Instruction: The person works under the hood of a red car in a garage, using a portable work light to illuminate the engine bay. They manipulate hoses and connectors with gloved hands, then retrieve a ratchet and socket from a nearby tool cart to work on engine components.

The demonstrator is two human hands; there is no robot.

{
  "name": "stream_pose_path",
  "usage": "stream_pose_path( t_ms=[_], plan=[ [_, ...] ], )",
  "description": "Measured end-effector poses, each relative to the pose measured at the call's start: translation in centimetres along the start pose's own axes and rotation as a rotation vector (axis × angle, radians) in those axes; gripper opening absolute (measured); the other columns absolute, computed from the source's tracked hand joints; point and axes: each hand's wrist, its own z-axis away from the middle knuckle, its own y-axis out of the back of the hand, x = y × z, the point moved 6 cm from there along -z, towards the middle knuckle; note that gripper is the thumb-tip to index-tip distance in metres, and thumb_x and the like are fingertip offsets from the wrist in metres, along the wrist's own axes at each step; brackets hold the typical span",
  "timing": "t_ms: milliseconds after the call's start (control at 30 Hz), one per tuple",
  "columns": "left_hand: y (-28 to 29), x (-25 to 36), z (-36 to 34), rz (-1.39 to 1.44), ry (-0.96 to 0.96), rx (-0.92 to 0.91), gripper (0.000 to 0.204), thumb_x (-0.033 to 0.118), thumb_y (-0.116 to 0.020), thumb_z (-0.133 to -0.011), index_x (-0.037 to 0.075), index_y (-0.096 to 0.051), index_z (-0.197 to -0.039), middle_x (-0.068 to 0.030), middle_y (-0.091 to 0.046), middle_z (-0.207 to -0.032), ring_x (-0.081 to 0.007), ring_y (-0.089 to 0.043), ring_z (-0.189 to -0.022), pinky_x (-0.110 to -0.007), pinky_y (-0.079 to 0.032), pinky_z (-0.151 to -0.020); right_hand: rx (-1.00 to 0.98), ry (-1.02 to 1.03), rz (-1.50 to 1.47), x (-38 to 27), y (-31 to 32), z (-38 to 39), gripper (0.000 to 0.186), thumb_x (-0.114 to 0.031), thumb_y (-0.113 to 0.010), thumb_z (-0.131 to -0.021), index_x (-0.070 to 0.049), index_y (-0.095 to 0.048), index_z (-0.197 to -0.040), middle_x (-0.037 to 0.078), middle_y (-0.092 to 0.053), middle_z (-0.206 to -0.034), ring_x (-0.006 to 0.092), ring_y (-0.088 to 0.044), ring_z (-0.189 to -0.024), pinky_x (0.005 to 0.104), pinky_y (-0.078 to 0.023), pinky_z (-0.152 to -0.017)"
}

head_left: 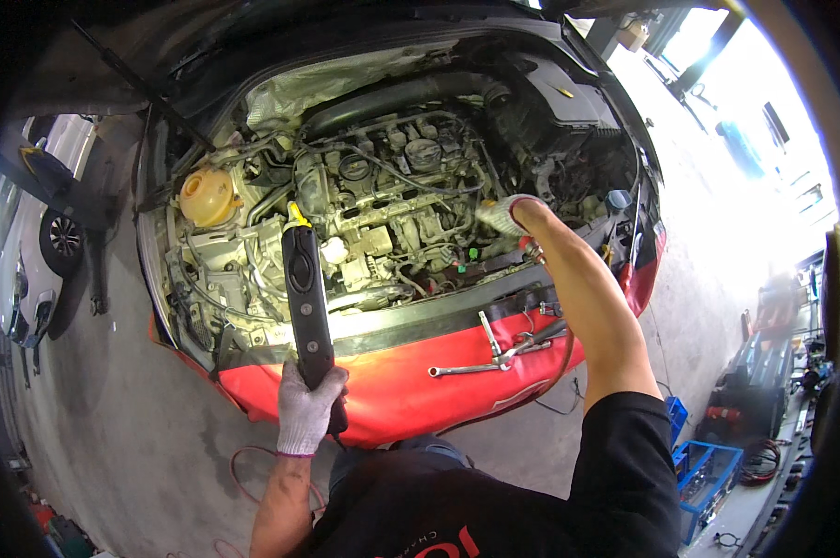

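- Apparently for light, the left hand [308, 402] grips a lamp [304, 288] at the engine's [381, 221] seven o'clock.
- Right hand [501, 217], three o'clock: can't tell its grip.
- Red cover [392, 386], six o'clock, probably for protection.

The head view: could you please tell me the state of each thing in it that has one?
Hood: raised.
Engine: exposed, partly brightly lit.
Black lamp: held up; apparently on, though its front is hidden.
Left hand: gloved, closed around the lamp.
Right hand: gloved, over the engine; grip unclear.
Yellow-orange tank: seems capped.
Red cover: draped in front of the engine.
Metal tools: lying on the red cover.
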Motion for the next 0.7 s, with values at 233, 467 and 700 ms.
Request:
stream_pose_path(
  t_ms=[233, 467, 700],
  plan=[
    [-0.4, -0.5, 0.4, 0.045, -0.041, -0.048, 0.035, 0.011, -0.079, -0.087, 0.003, -0.051, -0.108, -0.0066, -0.067, -0.084, -0.0145, -0.066, -0.065, -0.03, -0.056, -0.06, -0.052, 0.11, 0.266, -0.9, -3.0, 1.2, 0.048, -0.041, -0.04, -0.104, -0.012, -0.065, -0.133, 0.0, -0.06, -0.138, 0.0132, -0.054, -0.126, 0.0365, -0.036, -0.113],
    [-0.2, -0.8, 1.0, -0.027, 0.0, 0.003, 0.035, 0.009, -0.078, -0.089, 0.003, -0.053, -0.113, -0.0062, -0.067, -0.087, -0.0149, -0.067, -0.066, -0.03, -0.056, -0.06, 0.143, 0.435, 0.598, -10.6, -11.2, 9.3, 0.048, -0.032, -0.04, -0.107, -0.016, -0.047, -0.152, 0.004, -0.045, -0.158, 0.0216, -0.056, -0.133, 0.043, -0.045, -0.108],
    [0.5, 0.1, 2.2, -0.035, -0.081, 0.014, 0.035, 0.008, -0.078, -0.089, 0.004, -0.053, -0.114, -0.0052, -0.066, -0.088, -0.0138, -0.066, -0.066, -0.029, -0.056, -0.061, 0.078, 0.369, 0.401, -11.2, -8.2, 14.1, 0.041, -0.026, -0.047, -0.104, -0.014, -0.062, -0.14, 0.006, -0.061, -0.145, 0.0225, -0.065, -0.122, 0.0406, -0.051, -0.099]
  ],
)
